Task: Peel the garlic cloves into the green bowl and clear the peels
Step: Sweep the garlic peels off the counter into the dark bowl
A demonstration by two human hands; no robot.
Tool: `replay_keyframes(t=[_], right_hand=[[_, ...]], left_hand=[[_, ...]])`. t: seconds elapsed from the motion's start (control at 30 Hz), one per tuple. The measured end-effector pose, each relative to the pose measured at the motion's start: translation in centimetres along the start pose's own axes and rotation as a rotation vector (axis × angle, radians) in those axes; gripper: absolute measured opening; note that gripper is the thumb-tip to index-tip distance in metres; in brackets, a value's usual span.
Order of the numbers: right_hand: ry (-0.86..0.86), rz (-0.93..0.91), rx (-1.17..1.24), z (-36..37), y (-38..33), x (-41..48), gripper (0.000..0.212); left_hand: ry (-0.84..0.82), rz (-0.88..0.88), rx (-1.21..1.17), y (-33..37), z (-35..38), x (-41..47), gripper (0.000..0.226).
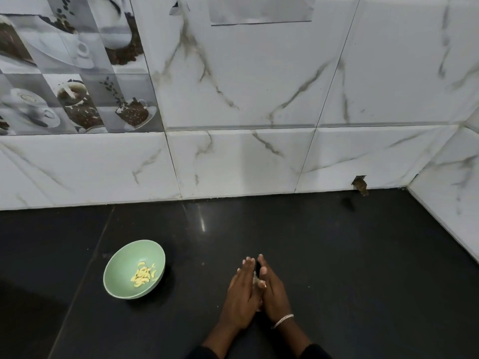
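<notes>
peels [256, 280] sit pressed between your straight-fingered left hand [240, 297] and right hand [272, 294], lower centre; cloves [143, 276] lie in the green bowl [121, 265], lower left. part palms early and scraps could scatter.

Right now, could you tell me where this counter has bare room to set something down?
The black counter is bare from the right hand out to the side wall, and between the hands and the back tiles. Left of the green bowl is free too. Tightest: the gap between bowl and left hand.
</notes>
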State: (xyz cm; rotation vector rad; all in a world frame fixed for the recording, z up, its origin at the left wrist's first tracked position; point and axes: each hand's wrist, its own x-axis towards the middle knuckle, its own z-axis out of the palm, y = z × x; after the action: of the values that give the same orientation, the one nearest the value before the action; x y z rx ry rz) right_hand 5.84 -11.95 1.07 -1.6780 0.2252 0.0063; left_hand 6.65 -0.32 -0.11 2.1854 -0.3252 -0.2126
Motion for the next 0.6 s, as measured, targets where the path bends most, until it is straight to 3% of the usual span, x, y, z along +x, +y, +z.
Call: replay_keyframes(t=[0.07, 0.17, 0.27, 0.6], right_hand=[[0.017, 0.002, 0.020, 0.8, 0.1, -0.9, 0.062], [0.069, -0.014, 0.085, 1.3, 0.0, -1.2, 0.058], [0.105, 0.006, 0.147, 1.6, 1.0, -1.3, 0.029], [0.137, 0.079, 0.115, 3.1, 1.0, -1.7, 0.043]], left_hand=[[0.038, -0.050, -0.099, 0.4, 0.2, -0.6, 0.095], [0.046, -0.079, -0.203, 0.6, 0.4, -0.4, 0.099], [0.094, -0.124, -0.285, 0.8, 1.3, -0.8, 0.101], [0.153, -0.201, -0.527, 1.5, 1.7, -1.1, 0.096]])
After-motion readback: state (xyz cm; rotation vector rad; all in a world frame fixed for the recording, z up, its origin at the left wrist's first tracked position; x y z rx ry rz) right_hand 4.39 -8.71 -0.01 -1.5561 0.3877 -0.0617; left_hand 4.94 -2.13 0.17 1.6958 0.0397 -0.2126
